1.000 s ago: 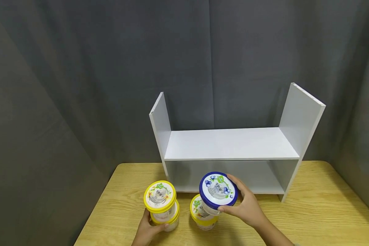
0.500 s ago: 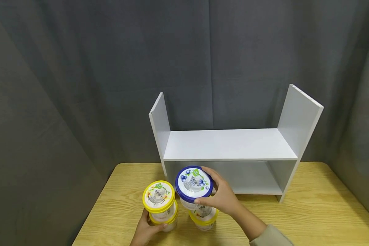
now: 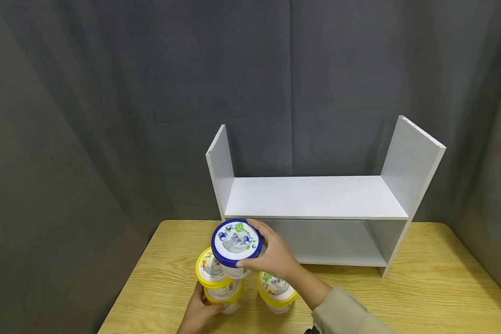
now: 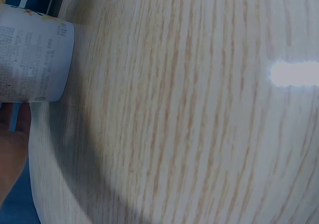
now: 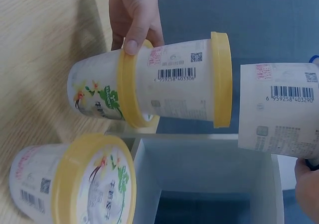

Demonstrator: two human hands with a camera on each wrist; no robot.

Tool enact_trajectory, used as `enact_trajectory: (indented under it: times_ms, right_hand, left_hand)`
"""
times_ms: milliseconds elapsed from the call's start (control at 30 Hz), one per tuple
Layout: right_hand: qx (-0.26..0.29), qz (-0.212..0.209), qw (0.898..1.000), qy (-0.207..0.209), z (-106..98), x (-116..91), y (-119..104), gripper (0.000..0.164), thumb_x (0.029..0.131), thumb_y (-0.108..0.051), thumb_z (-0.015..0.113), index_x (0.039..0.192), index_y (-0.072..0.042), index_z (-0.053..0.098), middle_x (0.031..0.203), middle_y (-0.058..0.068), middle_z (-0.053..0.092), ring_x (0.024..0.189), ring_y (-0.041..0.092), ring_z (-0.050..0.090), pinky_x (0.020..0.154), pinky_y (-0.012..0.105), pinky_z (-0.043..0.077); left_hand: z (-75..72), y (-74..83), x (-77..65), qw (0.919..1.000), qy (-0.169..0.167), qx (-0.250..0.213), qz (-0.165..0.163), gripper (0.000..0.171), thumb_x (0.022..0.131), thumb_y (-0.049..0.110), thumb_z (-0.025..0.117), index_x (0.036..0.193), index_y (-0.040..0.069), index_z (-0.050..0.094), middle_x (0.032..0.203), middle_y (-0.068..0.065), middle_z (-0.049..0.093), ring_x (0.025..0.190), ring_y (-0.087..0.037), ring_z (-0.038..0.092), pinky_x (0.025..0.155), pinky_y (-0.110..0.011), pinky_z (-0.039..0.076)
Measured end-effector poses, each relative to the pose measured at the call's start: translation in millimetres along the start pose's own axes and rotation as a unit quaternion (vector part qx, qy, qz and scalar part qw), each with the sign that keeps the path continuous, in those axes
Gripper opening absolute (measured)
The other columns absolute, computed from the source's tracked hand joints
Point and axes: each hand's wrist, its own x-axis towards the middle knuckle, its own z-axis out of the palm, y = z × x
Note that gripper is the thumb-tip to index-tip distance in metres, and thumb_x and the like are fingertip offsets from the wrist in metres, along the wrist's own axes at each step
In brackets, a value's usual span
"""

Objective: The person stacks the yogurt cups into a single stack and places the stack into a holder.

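Note:
My right hand point(image 3: 273, 253) grips a blue-lidded ice cream tub point(image 3: 235, 242) with blueberries on the lid, thumb and fingers round its sides. It is held over a stack of two yellow-lidded tubs; in the right wrist view a narrow gap separates its base from the upper tub point(image 5: 179, 82). My left hand point(image 3: 197, 310) holds the lower tub point(image 5: 97, 87), thumb at its yellow lid. A third yellow-lidded tub point(image 3: 277, 292) stands on the table, right of the stack. The left wrist view catches a white tub wall point(image 4: 35, 55) and part of the hand point(image 4: 12, 157) at its left edge.
Behind the tubs stands a white two-level shelf point(image 3: 317, 197) with tall side panels. The wooden table point(image 3: 426, 278) has rounded back corners. Dark grey curtains point(image 3: 150, 116) hang round the back and sides.
The right hand has carried the blue-lidded tub leftward, from over the single yellow-lidded tub to over the stack. My left hand keeps its hold on the lower tub.

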Motion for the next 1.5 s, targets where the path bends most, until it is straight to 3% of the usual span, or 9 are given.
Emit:
enact_trajectory:
  times_ms: [300,733,1167,1500]
  right_hand:
    - [-0.06,-0.009,0.998,-0.002,16,18,-3,0.088,0.057,-0.029,0.08,0.13,-0.01,0.036,0.126,0.004,0.041,0.109,0.021,0.043,0.089,0.04,0.035]
    - [-0.057,-0.016,0.998,-0.018,37,32,4,0.087,0.059,-0.03,0.079,0.13,-0.008,0.034,0.126,0.004,0.041,0.108,0.019,0.043,0.089,0.039,0.035]
    - [-0.081,-0.012,0.996,-0.024,39,35,3,0.09,0.059,-0.028,0.079,0.132,-0.006,0.031,0.131,0.008,0.036,0.114,0.022,0.038,0.092,0.042,0.031]
    - [-0.06,-0.009,0.998,-0.033,36,37,3,0.094,0.061,-0.028,0.078,0.134,-0.003,0.025,0.13,0.012,0.036,0.114,0.024,0.038,0.093,0.044,0.029]
  left_hand:
    - [0.9,1.5,4.0,0.9993,-0.024,-0.019,-0.021,0.08,0.069,0.012,0.072,0.13,0.004,0.021,0.125,-0.018,0.036,0.109,-0.03,0.042,0.088,-0.04,0.035]
    - [1.7,-1.9,6.9,0.9991,-0.026,-0.009,-0.033,0.082,0.068,0.02,0.074,0.129,0.005,0.021,0.124,-0.018,0.036,0.108,-0.032,0.042,0.087,-0.041,0.037]
    - [1.9,-1.2,9.9,0.9994,-0.028,-0.006,-0.021,0.082,0.069,0.014,0.073,0.13,0.001,0.02,0.122,-0.019,0.038,0.105,-0.029,0.044,0.081,-0.034,0.039]
    - [2.0,-0.3,12.2,0.9994,-0.021,0.0,-0.028,0.084,0.067,0.017,0.074,0.129,0.0,0.02,0.121,-0.02,0.038,0.105,-0.031,0.044,0.082,-0.035,0.039]
